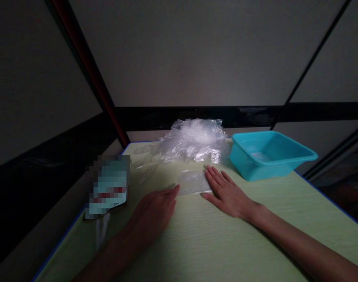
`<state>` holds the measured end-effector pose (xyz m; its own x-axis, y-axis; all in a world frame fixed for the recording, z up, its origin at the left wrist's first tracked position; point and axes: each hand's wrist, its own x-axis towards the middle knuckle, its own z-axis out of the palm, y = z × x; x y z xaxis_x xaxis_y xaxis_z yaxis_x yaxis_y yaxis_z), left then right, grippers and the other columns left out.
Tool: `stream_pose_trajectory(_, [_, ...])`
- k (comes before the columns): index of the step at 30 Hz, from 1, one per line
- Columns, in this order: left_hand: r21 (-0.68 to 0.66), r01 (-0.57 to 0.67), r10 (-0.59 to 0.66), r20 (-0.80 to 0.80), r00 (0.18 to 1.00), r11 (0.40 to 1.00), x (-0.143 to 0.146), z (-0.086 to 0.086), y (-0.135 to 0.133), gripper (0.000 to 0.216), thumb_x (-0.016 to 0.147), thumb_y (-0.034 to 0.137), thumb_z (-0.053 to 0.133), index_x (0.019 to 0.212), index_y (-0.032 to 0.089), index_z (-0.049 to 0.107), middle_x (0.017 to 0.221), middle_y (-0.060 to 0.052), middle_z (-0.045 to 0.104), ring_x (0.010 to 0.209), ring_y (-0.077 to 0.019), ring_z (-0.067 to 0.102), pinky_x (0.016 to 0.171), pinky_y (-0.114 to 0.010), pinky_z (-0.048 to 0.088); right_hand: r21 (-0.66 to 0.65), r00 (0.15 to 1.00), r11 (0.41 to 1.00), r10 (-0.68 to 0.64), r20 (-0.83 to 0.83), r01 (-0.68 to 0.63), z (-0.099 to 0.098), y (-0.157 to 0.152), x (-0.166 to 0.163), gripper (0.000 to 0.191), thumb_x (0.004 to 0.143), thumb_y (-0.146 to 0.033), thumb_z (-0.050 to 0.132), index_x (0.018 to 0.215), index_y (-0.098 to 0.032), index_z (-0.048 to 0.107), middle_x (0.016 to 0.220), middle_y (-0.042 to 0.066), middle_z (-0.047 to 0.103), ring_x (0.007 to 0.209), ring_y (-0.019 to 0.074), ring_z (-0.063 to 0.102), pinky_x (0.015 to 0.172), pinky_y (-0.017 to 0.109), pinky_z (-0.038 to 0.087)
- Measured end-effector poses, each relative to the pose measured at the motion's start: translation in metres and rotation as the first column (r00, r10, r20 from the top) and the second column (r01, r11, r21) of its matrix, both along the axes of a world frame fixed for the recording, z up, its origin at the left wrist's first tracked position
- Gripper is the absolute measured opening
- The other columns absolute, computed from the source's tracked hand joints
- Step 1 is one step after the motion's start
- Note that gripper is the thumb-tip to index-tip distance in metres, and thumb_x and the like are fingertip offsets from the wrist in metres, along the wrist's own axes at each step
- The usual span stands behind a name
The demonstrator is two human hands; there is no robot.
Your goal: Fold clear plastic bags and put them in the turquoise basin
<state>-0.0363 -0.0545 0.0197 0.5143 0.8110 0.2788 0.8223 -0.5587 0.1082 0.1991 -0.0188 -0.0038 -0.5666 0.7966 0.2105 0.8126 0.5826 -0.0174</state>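
A small clear plastic bag (192, 182) lies flat on the pale green table (214, 243). My left hand (155, 211) rests flat on the table, fingers together and stretched out, with the fingertips touching the bag's left edge. My right hand (226, 192) lies flat with its fingers spread, pressing on the bag's right edge. Neither hand grips anything. Just behind the bag sits a heap of crumpled clear plastic bags (195, 141).
A turquoise plastic tub (269, 154) stands at the back right of the table. A blurred packet (108, 186) lies at the table's left edge. Dark wall panels and a red-brown post (87, 66) rise behind. The table has a blue rim.
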Motion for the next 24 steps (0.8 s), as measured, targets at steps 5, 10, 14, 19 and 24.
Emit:
stream_pose_trajectory(5, [-0.008, -0.009, 0.009, -0.012, 1.0, 1.0, 0.0, 0.002, -0.001, 0.033, 0.081, 0.013, 0.037, 0.108, 0.016, 0.057, 0.099, -0.012, 0.065, 0.085, -0.0247, 0.063, 0.076, -0.038, 0.048, -0.036, 1.0, 0.999, -0.005, 0.016, 0.006, 0.006, -0.001, -0.002, 0.072, 0.085, -0.057, 0.018, 0.135, -0.004, 0.021, 0.14, 0.015, 0.018, 0.129, 0.024, 0.013, 0.103, 0.044, 0.022])
stream_pose_trajectory(10, [-0.027, -0.037, 0.038, 0.032, 0.999, 0.999, 0.002, 0.003, -0.004, 0.027, 0.078, 0.015, 0.043, 0.098, 0.022, 0.06, 0.088, -0.007, 0.067, 0.079, -0.0224, 0.063, 0.074, -0.036, 0.048, -0.029, 1.0, 1.0, -0.003, 0.008, 0.003, 0.004, -0.001, -0.002, 0.072, 0.085, -0.057, 0.018, 0.134, -0.005, 0.023, 0.139, 0.015, 0.021, 0.129, 0.0236, 0.015, 0.103, 0.044, 0.021])
stream_pose_trajectory(14, [0.077, -0.01, 0.004, 0.068, 0.998, 0.997, 0.005, 0.007, -0.005, 0.023, 0.076, 0.016, 0.045, 0.092, 0.019, 0.061, 0.084, -0.009, 0.067, 0.076, -0.0234, 0.062, 0.073, -0.039, 0.048, -0.018, 1.0, 1.0, 0.0, 0.002, 0.0, 0.002, -0.001, -0.001, 0.071, 0.086, -0.057, 0.018, 0.135, -0.006, 0.022, 0.139, 0.015, 0.022, 0.129, 0.0231, 0.016, 0.103, 0.044, 0.022])
stream_pose_trajectory(19, [0.192, -0.015, -0.007, 0.115, 0.993, 0.981, 0.022, 0.007, 0.0, 0.024, 0.077, 0.015, 0.043, 0.095, 0.013, 0.059, 0.094, -0.012, 0.064, 0.089, -0.0233, 0.059, 0.081, -0.038, 0.046, -0.019, 1.0, 1.0, -0.011, 0.023, 0.012, 0.003, -0.001, -0.002, 0.066, 0.088, -0.051, 0.019, 0.134, -0.005, 0.024, 0.139, 0.015, 0.021, 0.129, 0.0228, 0.017, 0.102, 0.043, 0.022])
stream_pose_trajectory(24, [0.087, -0.016, 0.007, 0.104, 0.995, 0.996, 0.058, 0.0, 0.01, 0.037, 0.081, 0.024, 0.044, 0.114, 0.007, 0.049, 0.124, -0.017, 0.048, 0.116, -0.0255, 0.042, 0.098, -0.039, 0.034, -0.003, 1.0, 1.0, -0.007, 0.03, 0.007, 0.0, 0.0, -0.001, 0.06, 0.089, -0.045, 0.02, 0.133, -0.005, 0.026, 0.139, 0.014, 0.021, 0.129, 0.0226, 0.018, 0.102, 0.042, 0.023])
